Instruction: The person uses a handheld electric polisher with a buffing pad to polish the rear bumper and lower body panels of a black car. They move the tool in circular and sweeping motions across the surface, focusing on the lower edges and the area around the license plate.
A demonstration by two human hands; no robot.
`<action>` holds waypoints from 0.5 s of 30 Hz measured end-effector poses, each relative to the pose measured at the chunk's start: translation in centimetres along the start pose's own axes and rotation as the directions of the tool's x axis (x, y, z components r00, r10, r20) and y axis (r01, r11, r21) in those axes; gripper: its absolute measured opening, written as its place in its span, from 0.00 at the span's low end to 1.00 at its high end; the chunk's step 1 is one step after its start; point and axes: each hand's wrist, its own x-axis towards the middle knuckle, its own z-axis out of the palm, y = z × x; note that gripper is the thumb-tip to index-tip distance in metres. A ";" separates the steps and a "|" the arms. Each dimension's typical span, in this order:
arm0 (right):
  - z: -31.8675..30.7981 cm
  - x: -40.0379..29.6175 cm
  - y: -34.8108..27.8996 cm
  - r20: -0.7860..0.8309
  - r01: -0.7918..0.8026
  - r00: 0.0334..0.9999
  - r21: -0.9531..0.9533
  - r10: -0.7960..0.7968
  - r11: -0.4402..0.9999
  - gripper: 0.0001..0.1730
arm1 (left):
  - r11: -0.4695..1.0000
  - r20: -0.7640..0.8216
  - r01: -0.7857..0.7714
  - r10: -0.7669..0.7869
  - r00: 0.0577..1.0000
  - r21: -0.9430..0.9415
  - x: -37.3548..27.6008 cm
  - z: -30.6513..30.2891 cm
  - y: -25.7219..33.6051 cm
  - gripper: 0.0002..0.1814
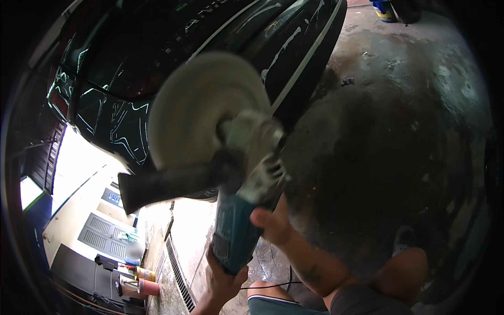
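Observation:
An angle polisher (236, 232) with a teal body and metal gear head is held up in front of me. My left hand (222, 277) grips its rear end from below. Wrapped around the body's right side is my right hand (275, 226), thumb showing and fingers mostly hidden. A black side handle (165, 187) sticks out leftward with no hand on it. The round pale buffing pad (197, 106) is blurred and faces the dark glossy car (130, 67). Whether pad and car touch, I cannot tell. White streaks (284, 49) and a pale strip (303, 65) run along the bodywork.
A black power cord (271, 285) crosses near my leg (271, 293). Wet concrete floor (378, 138) spreads to the right, with a small dark block (347, 81) on it. At lower left are a floor drain grate (179, 269) and several buckets (149, 287). A blue bucket (384, 11) stands far off.

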 end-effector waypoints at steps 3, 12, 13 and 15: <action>-0.8 3.7 -3.0 0.005 0.009 1.000 0.185 -0.010 0.983 0.46 | 0.999 -0.021 0.008 -0.007 1.000 0.036 3.4 -0.4 5.9 0.61; -2.0 2.3 -2.1 0.118 -0.117 0.988 0.135 0.102 0.984 0.58 | 0.989 0.004 0.116 -0.116 0.993 -0.095 2.6 1.4 5.4 0.63; -2.5 1.4 -2.1 0.122 -0.132 0.985 0.062 0.124 0.989 0.58 | 0.984 0.019 0.135 -0.133 0.991 -0.121 2.5 2.0 5.3 0.63; -3.9 -0.8 1.5 0.074 -0.168 0.982 -0.068 0.173 0.983 0.55 | 0.968 -0.041 0.224 -0.230 0.972 -0.114 0.8 3.7 3.0 0.64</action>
